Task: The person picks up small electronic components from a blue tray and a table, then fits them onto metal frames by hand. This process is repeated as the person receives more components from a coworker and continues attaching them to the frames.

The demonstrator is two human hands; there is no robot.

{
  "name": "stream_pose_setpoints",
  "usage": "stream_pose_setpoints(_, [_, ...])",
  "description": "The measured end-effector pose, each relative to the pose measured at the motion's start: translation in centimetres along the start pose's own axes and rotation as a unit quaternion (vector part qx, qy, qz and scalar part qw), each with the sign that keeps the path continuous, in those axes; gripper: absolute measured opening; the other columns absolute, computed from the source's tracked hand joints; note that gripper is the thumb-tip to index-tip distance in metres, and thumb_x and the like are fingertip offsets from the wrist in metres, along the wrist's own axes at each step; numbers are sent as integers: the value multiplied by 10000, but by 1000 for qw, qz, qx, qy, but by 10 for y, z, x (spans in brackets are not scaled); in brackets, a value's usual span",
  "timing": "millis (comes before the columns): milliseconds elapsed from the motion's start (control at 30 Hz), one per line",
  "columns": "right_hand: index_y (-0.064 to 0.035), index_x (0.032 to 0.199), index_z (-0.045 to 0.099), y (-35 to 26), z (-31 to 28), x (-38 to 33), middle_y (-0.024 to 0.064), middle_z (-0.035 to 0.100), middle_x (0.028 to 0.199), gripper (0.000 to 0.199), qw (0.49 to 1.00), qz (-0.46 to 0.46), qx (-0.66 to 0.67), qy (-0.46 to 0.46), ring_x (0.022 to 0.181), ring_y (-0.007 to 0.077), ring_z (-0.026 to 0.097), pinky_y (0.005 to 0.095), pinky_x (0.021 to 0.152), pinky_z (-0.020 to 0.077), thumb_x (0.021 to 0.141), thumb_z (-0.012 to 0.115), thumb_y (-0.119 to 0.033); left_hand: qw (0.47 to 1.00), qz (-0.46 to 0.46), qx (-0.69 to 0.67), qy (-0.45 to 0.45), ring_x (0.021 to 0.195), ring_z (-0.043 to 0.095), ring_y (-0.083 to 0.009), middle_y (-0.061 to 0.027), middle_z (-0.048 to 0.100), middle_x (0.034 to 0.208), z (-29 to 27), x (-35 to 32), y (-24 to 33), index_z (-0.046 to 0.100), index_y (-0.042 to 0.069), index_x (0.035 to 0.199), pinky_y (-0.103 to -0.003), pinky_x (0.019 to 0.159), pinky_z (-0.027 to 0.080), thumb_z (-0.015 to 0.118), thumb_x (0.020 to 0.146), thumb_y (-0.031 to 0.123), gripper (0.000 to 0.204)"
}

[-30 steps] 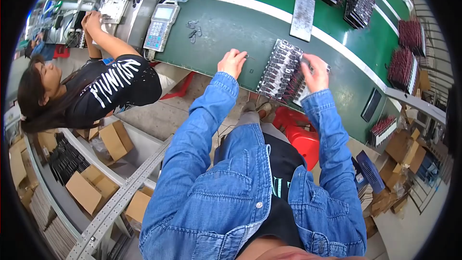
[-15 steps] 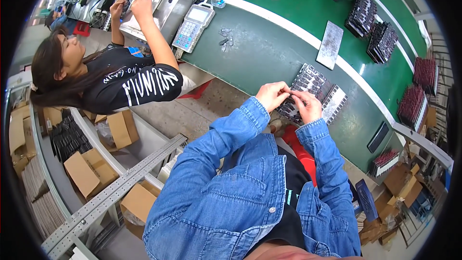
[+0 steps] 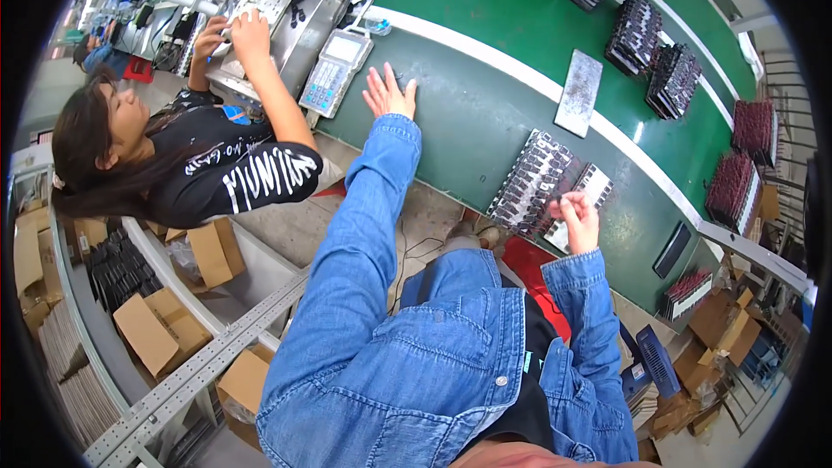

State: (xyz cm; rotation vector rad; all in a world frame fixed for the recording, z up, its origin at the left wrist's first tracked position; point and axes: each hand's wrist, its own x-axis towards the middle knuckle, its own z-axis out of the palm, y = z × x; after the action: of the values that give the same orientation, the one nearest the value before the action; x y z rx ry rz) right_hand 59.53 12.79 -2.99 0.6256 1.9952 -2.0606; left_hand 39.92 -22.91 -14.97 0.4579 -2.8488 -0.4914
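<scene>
My left hand [image 3: 390, 95] is stretched out over the green bench beside the keypad device, its fingers spread and holding nothing I can see. A bit of a small dark part [image 3: 400, 80] shows at its fingers. My right hand [image 3: 581, 221] is closed in a pinch over the near edge of the right-hand block; what the fingertips hold, if anything, is too small to make out. Next to it lies a block of small black-and-silver parts in rows [image 3: 530, 180]. A narrower pale block with dark-edged parts [image 3: 594, 184] lies to its right, partly behind my right hand.
A grey metal plate [image 3: 579, 94] lies beyond the blocks. The keypad device with a screen [image 3: 338, 69] stands at left, near a co-worker [image 3: 182, 139] at a metal fixture. Stacks of dark parts [image 3: 637, 35] sit farther back, with a flat black object [image 3: 672, 250] at right.
My left hand has left the block and reached far to the left, its fingers opening out over the small loose parts. My right hand has moved slightly right and nearer, still pinched.
</scene>
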Motion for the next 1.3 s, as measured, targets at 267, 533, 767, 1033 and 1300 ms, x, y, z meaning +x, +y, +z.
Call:
stream_pose_setpoints(267, [-31, 951, 526, 27, -26, -36, 96, 642, 834, 78, 994, 45, 97, 21, 737, 154, 624, 285, 697, 519, 896, 558, -78, 954, 286, -7, -91, 1361, 215, -302, -130, 260, 1465, 16, -48, 47, 344, 185, 1392, -466, 1113, 153, 544, 859, 402, 610])
stream_pose_setpoints(533, [-49, 948, 526, 33, -30, -40, 81, 637, 833, 83, 987, 89, 129, 23, 737, 159, 625, 286, 700, 526, 894, 563, -99, 864, 494, -33, -90, 1256, 390, -269, -70, 470, 1305, -14, -47, 65, 506, 192, 1263, -448, 1066, 274, 592, 832, 246, 442])
stream_pose_setpoints(767, [-54, 952, 531, 23, -28, -40, 86, 634, 832, 89, 987, 82, 133, 28, 735, 176, 626, 299, 708, 527, 888, 569, -102, 840, 542, 30, -2, 921, 540, -226, -33, 588, 908, -10, -56, 79, 630, 114, 1040, -408, 948, 384, 633, 740, 120, 300])
stream_pose_setpoints(1033, [-36, 973, 531, 42, -29, -45, 106, 636, 863, 119, 982, 93, 164, 34, 737, 170, 619, 316, 710, 532, 889, 578, -106, 850, 512, -122, -40, 890, 552, -219, -34, 599, 907, -15, -93, 68, 642, 97, 937, -400, 848, 433, 652, 693, 88, 244])
stream_pose_setpoints(1300, [-22, 1001, 568, 22, -30, -32, 79, 638, 892, 145, 986, 80, 142, 37, 749, 135, 606, 279, 706, 516, 884, 591, -104, 882, 367, -255, -149, 765, 585, -247, -63, 605, 806, -61, -117, 128, 608, 85, 936, -359, 692, 482, 651, 762, 105, 180])
